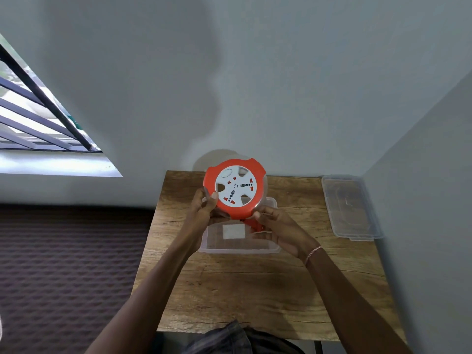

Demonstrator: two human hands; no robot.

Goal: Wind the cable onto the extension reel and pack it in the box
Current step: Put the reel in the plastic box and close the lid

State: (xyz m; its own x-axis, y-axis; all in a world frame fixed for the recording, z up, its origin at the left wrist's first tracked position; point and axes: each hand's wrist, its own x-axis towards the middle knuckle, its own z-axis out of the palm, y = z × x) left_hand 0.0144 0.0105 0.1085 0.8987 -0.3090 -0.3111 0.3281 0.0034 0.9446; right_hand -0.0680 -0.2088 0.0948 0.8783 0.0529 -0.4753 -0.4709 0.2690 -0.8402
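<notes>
Wooden table [255,290] stood against a grey wall.
Both hands, left [204,209] and right [278,229], gripped the orange-and-white reel [235,189] above the open box [240,247]; lid [351,206] lay at 3 o'clock.

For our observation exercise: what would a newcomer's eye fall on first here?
The round orange-and-white plastic extension reel, held up by both hands above the open clear plastic box on the wooden table. Next, the clear lid lying flat at the table's far right.

No legible text: markings on the reel [235,191] face and the box [238,236] label are unreadable.
</notes>
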